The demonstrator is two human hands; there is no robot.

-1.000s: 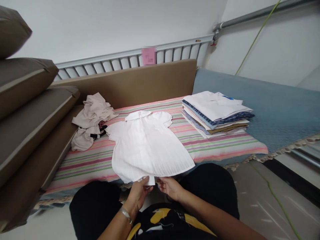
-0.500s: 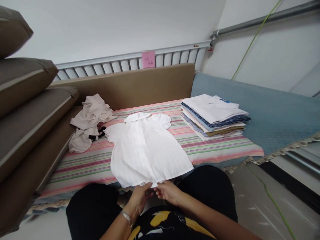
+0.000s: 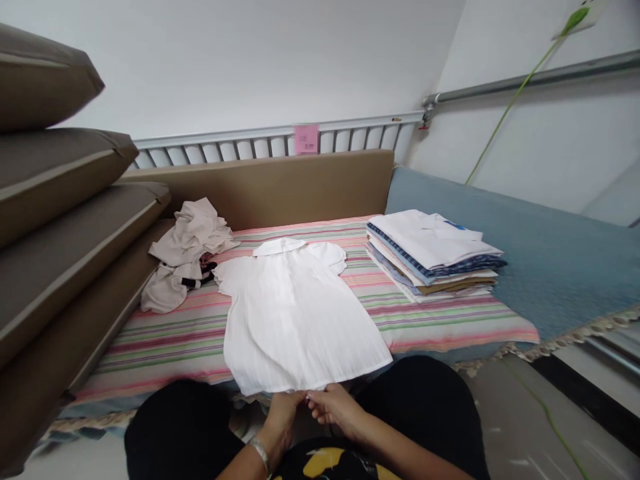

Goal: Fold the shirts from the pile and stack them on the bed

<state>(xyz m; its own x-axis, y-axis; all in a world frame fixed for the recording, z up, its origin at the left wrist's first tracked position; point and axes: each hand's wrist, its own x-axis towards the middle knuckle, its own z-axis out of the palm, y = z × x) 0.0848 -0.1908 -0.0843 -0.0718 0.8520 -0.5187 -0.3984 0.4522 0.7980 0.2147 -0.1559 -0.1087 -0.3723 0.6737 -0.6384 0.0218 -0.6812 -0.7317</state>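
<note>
A white short-sleeved shirt (image 3: 300, 320) lies spread out on the striped cloth (image 3: 175, 340), its collar pointing away from me and its hem towards me. At the middle of that hem, my left hand (image 3: 284, 415) is closed with its fingers pinching the shirt's edge. Close beside it, my right hand (image 3: 334, 407) also pinches the hem, thumb against fingers. The two hands nearly touch, and the bit of fabric between them is mostly hidden by the fingers.
A crumpled pile of pale clothes (image 3: 187, 250) lies at the left, beside stacked brown cushions (image 3: 75, 233). On the right stands a stack of folded clothes (image 3: 433, 253). A brown cushion (image 3: 280, 190) leans along the back, before a radiator (image 3: 225, 148). A green cord (image 3: 510, 110) hangs at right.
The view has tilted up slightly, so everything sits lower in the picture. Both hands remain at the shirt's hem, their fingertips now closer together.
</note>
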